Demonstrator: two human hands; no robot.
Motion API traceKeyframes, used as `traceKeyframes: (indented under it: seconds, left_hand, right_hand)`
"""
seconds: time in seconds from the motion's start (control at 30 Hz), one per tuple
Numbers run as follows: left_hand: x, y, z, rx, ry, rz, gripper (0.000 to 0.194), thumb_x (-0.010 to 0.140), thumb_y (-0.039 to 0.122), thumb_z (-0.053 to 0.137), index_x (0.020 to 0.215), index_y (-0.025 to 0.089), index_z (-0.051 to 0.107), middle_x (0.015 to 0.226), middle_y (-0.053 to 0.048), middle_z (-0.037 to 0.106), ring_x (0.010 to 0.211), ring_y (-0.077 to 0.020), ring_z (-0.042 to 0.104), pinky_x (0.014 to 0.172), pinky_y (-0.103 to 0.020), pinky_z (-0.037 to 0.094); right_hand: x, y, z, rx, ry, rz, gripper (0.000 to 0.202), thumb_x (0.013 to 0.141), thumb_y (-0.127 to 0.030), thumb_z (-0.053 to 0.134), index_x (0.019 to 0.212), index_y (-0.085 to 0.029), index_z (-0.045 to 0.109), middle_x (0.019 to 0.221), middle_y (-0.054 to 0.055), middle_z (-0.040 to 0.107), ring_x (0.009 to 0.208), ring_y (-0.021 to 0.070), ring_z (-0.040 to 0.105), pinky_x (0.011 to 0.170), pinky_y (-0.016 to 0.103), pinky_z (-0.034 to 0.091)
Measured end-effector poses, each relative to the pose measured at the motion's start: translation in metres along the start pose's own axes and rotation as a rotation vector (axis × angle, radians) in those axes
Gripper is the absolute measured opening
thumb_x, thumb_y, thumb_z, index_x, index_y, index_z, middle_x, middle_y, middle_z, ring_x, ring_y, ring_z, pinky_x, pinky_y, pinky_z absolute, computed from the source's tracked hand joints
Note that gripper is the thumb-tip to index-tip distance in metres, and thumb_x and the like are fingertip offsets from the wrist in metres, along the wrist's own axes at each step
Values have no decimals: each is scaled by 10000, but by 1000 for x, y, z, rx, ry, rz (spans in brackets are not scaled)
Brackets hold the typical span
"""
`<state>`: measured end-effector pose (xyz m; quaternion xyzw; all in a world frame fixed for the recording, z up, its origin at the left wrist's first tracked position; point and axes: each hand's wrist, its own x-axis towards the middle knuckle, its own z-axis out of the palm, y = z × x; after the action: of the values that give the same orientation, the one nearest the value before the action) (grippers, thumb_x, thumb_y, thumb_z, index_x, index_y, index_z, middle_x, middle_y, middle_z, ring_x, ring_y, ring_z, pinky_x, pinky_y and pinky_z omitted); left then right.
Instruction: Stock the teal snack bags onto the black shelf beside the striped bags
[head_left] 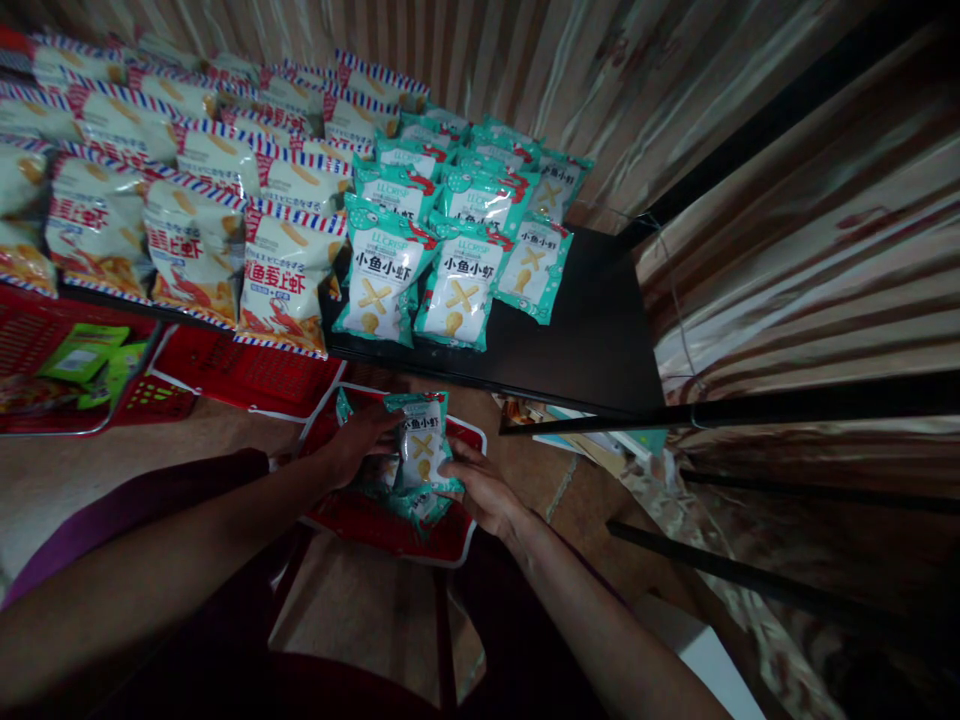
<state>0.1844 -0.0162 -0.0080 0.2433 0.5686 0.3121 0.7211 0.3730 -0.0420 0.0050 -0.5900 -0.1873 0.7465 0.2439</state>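
Observation:
A teal-and-white snack bag [422,445] is held over a red basket [349,520] low in front of me. My left hand [356,447] grips the bag's left side, its fingertips partly hidden in shadow. At the lower right edge of the same bag, my right hand [484,488] is closed with thumb and fingers. More teal bags lie in the basket under and behind the held one, partly covered. On the black shelf [577,330] beyond, several matching teal bags [457,285] stand in short rows.
Rows of cream snack bags with striped edges [289,275] fill the shelf's left part. Below them are another red basket [247,370] and one with green packets [86,352]. Black metal bars [810,405] and a striped curtain [795,250] border the right side.

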Motion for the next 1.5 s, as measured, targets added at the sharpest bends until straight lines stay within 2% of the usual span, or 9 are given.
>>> traceKeyframes:
  seconds: [0.23,0.4,0.57,0.77,0.9,1.03,1.2,1.37,1.5]
  left_hand:
    - [-2,4,2,27,-21,33,439,690,499,649,947,150,582,1000,-100,667,844,-204,636,768,-346,483]
    - [-3,5,2,27,18,32,458,649,527,669,894,151,578,977,-99,662,828,-204,628,761,-341,477]
    - [3,-3,-1,-22,12,0,528,606,569,690,912,149,593,944,-98,664,798,-199,614,749,-347,462]
    - [-7,3,2,23,-130,-130,496,588,507,742,911,154,615,966,-80,673,881,-203,604,795,-333,428]
    - [-14,7,3,73,-187,-146,487,560,451,776,931,179,614,1005,-48,670,911,-192,589,774,-305,420]
    - [-12,0,2,197,-177,-111,442,593,517,732,819,157,609,834,-25,652,766,-163,565,671,-272,399]
    - [-8,-7,0,286,-170,-79,474,612,583,692,783,150,604,722,0,617,647,-138,525,583,-250,358]
    - [-7,-6,1,251,-101,-88,466,601,529,724,851,151,615,792,-28,660,679,-151,562,599,-253,382]
    - [-6,-5,2,192,-96,-78,460,589,476,754,880,146,621,858,-59,690,718,-174,601,658,-285,433]
  right_hand:
    - [-3,-2,2,-4,-42,-5,512,501,-137,634,1004,-230,612,803,-18,722,711,187,668,630,282,497]
    - [-2,1,0,-16,-48,-12,539,512,-155,662,1040,-243,600,780,-29,716,690,182,664,622,280,492]
    - [-1,3,-1,-32,-16,-25,470,532,-170,659,993,-247,616,755,-36,712,674,179,661,613,281,491]
    - [4,3,1,35,24,-53,445,524,-170,668,960,-228,608,779,-14,722,696,199,669,627,310,507]
    - [5,3,1,29,38,-42,482,522,-162,678,995,-222,602,810,-13,723,698,187,664,611,290,497]
    - [6,6,0,34,8,-52,481,540,-187,704,1009,-227,602,869,-2,721,728,190,665,629,298,506]
    - [8,8,-1,42,8,-62,504,534,-191,731,1019,-236,604,857,-6,713,695,182,657,637,307,514]
    - [7,7,0,43,-16,-56,523,529,-184,751,1027,-236,598,846,-9,716,709,182,662,672,316,519]
    - [3,4,3,71,-47,-59,559,517,-186,778,1040,-224,582,826,-13,716,704,180,666,677,309,523]
